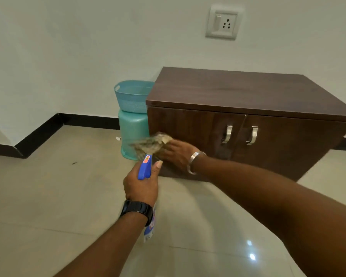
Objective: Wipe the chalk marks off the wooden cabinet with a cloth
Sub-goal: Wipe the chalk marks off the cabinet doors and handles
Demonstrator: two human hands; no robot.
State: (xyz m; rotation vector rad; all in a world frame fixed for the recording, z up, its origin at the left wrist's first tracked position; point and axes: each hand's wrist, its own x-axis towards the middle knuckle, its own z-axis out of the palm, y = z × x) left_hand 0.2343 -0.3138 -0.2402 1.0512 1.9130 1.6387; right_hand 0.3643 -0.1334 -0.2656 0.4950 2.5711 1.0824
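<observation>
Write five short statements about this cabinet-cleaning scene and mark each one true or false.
1. The right hand presses the cloth against the left door of the cabinet. True.
2. The left hand is empty. False: it grips a blue spray bottle.
3. The cabinet doors stand open. False: both are shut.
4. A teal basket sits on a teal stool beside the cabinet. True.
5. The wall socket is lower than the cabinet top. False: the socket is on the wall above the cabinet.
</observation>
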